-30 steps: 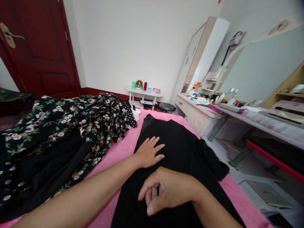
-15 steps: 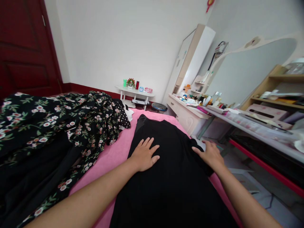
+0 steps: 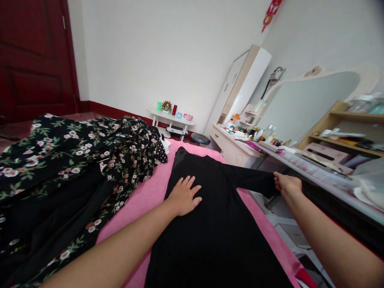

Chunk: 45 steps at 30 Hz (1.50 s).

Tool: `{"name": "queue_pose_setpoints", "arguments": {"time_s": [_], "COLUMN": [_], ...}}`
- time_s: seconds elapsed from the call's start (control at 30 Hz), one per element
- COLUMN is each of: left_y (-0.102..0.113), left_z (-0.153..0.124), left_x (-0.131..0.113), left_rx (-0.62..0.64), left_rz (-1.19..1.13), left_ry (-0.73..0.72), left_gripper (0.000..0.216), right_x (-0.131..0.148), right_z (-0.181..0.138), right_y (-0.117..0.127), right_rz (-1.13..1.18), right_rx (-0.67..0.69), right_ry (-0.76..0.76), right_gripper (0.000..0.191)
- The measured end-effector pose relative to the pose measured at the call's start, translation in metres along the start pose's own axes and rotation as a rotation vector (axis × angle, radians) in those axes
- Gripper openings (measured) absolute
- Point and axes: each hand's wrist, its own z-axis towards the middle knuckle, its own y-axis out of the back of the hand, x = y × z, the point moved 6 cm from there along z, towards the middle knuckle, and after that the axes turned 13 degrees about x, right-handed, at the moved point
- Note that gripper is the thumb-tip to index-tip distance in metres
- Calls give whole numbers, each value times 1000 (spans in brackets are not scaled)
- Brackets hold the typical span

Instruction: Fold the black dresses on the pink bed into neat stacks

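Observation:
A black long-sleeved garment (image 3: 210,224) lies spread over a pink bed cover (image 3: 135,214). Flat on its upper left part rests my left hand (image 3: 184,196), fingers spread and holding nothing. My right hand (image 3: 286,185) is closed on the end of the right sleeve, which it stretches out sideways past the edge of the bed. The other sleeve is mostly hidden, folded in along the left shoulder. To the left, a heap of black floral clothing (image 3: 81,150) sits beside the black garment, with a white piece of cloth at its far end.
Close on the right runs a long table (image 3: 303,160) crowded with small items, beside a white dressing table (image 3: 234,146) with a mirror (image 3: 315,100). A round stool (image 3: 200,139) and a low white stand (image 3: 171,117) are beyond the bed. A dark red door (image 3: 36,60) is at left.
My right hand has gripped the sleeve and drawn it out to the right, away from the garment's side. My left hand stays in place on the garment.

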Motion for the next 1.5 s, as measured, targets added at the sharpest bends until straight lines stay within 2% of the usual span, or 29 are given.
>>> {"name": "queue_pose_setpoints", "arguments": {"time_s": [0.1,0.13,0.2,0.23,0.27,0.3,0.33,0.37,0.43,0.53,0.6,0.7,0.8,0.87,0.93,1.03,1.13,1.2,1.33,1.43,1.5], "left_y": [5,8,15,19,23,26,29,31,35,40,43,44,41,39,39,48,67,84,121,141,148], "left_z": [-3,-4,-8,-11,-14,-17,-20,-22,-26,-29,-28,-20,-8,-1,8,23,44,60,91,102,103], "left_x": [-2,-4,-12,-18,-24,-29,-33,-37,-41,-44,-42,-34,-16,-2,8,20,36,44,50,53,57], "left_rx": [-21,-36,-69,-80,-87,-89,-87,-85,-91,-151,-214,-272,-279,-233,-162,-77,-68,-86,-168,-243,-278], "left_rz": [-15,-23,-39,-48,-58,-66,-70,-69,-49,-8,12,67,108,119,134,91,-103,-203,-272,-295,-274], "left_ry": [-8,-24,-112,-181,-252,-313,-363,-397,-437,-445,-393,-213,75,224,263,241,283,292,280,269,279], "left_gripper": [52,50,42,38,34,33,32,32,32,33,38,56,73,71,60,33,22,18,23,25,26], "right_x": [64,92,148,174,200,215,221,218,193,123,72,12,-23,-38,-49,-60,-55,-39,12,42,51], "right_z": [-12,-23,-59,-82,-112,-144,-169,-188,-201,-183,-166,-159,-168,-175,-181,-191,-201,-209,-224,-230,-234], "right_y": [-11,-21,-45,-60,-82,-99,-109,-116,-121,-117,-110,-100,-90,-81,-74,-68,-63,-66,-73,-78,-88], "right_rz": [24,28,26,8,-56,-111,-140,-173,-229,-312,-384,-510,-576,-593,-575,-457,-270,-96,303,479,520], "right_rx": [-98,-74,66,203,464,685,809,887,876,663,527,461,511,534,576,649,692,790,1025,1093,1110], "right_ry": [85,177,366,475,667,802,863,889,839,682,563,388,238,143,83,59,44,41,50,57,62], "right_gripper": [43,38,28,22,22,23,23,22,20,15,21,45,55,55,52,45,47,46,39,41,48]}}
